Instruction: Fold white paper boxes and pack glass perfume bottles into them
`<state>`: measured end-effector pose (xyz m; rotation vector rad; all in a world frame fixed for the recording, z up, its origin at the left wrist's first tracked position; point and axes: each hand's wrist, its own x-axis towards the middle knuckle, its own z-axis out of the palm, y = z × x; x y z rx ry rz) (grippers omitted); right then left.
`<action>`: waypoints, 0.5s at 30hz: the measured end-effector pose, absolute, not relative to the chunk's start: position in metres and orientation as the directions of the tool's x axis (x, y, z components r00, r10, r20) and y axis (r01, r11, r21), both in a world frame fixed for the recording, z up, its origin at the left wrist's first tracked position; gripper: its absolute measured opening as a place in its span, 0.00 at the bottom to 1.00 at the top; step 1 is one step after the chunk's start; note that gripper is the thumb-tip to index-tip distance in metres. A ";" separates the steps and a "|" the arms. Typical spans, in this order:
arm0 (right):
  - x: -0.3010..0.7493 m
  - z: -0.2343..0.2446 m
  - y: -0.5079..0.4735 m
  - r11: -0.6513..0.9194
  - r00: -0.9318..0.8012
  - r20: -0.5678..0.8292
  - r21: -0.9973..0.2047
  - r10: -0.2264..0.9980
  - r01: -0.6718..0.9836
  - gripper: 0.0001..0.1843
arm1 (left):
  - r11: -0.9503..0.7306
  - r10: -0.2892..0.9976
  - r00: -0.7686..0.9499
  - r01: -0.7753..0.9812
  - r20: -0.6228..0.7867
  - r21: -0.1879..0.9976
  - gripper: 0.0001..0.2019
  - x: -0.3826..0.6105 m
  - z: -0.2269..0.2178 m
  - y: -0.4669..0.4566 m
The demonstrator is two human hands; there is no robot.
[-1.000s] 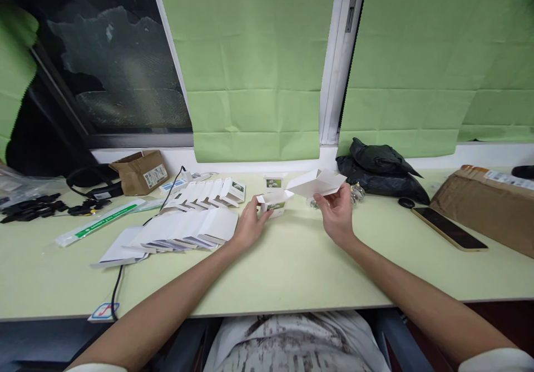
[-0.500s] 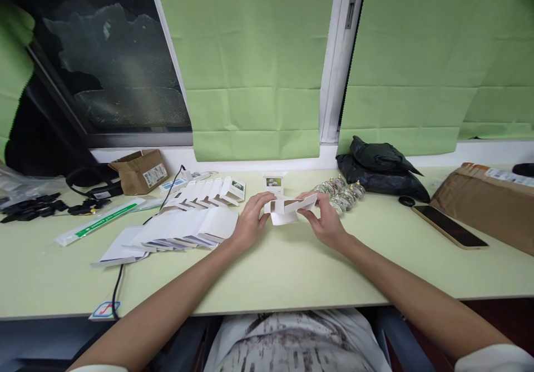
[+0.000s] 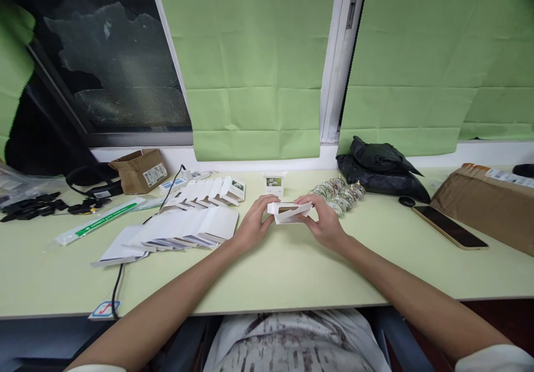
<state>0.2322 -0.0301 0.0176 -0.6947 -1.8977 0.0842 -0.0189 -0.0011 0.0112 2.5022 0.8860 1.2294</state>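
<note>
Between my hands is a small white cardboard box (image 3: 289, 218), its open side facing up toward me and its brownish inside showing. My left hand (image 3: 255, 222) grips the box's left end with thumb and fingers. At the right end, my right hand (image 3: 323, 223) holds it the same way, thumb in front. Just beyond, a white box with a green picture (image 3: 273, 184) stands upright on the table. Left of my left hand lie a fanned stack of flat white cartons (image 3: 187, 227) and a row of white boxes (image 3: 208, 191).
Clear-wrapped round ornaments (image 3: 342, 195) lie right of my right hand, before a black plastic bag (image 3: 381, 169). Further right are a phone (image 3: 449, 227) and a brown parcel (image 3: 488, 205). An open carton (image 3: 139, 173), black cable (image 3: 118, 288) and green-striped packet (image 3: 102, 221) occupy the left.
The box's loose flaps have folded in, and it now has a squarer, opened-out shape. My hands stay in nearly the same place, still holding both ends.
</note>
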 end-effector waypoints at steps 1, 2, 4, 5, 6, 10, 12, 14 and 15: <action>0.232 0.018 -0.030 0.828 -0.270 0.820 -0.371 0.505 0.420 0.12 | -0.794 0.604 0.468 0.418 0.644 0.441 0.25 -0.019 0.012 -0.001; 0.232 0.018 -0.030 0.827 -0.273 0.816 -0.378 0.510 0.416 0.12 | -0.792 0.608 0.466 0.416 0.643 0.447 0.25 -0.018 0.012 -0.002; 0.232 0.018 -0.030 0.825 -0.269 0.811 -0.394 0.520 0.406 0.13 | -0.781 0.622 0.460 0.422 0.634 0.460 0.25 -0.018 0.013 -0.002; 0.232 0.019 -0.030 0.823 -0.266 0.808 -0.403 0.525 0.400 0.13 | -0.774 0.631 0.457 0.428 0.627 0.467 0.25 -0.018 0.013 -0.002; 0.232 0.019 -0.030 0.822 -0.262 0.806 -0.412 0.530 0.393 0.13 | -0.766 0.641 0.452 0.435 0.621 0.473 0.25 -0.019 0.013 -0.002; 0.233 0.021 -0.030 0.813 -0.257 0.795 -0.436 0.549 0.385 0.11 | -0.747 0.661 0.441 0.460 0.607 0.480 0.24 -0.019 0.013 -0.002; 0.234 0.022 -0.030 0.806 -0.263 0.785 -0.444 0.560 0.392 0.11 | -0.746 0.661 0.430 0.463 0.615 0.479 0.24 -0.018 0.013 -0.003; 0.234 0.023 -0.030 0.799 -0.264 0.777 -0.453 0.571 0.395 0.10 | -0.748 0.657 0.415 0.461 0.630 0.476 0.24 -0.018 0.013 -0.003; 0.234 0.023 -0.030 0.796 -0.262 0.775 -0.458 0.576 0.395 0.10 | -0.750 0.655 0.409 0.462 0.636 0.475 0.24 -0.017 0.012 -0.003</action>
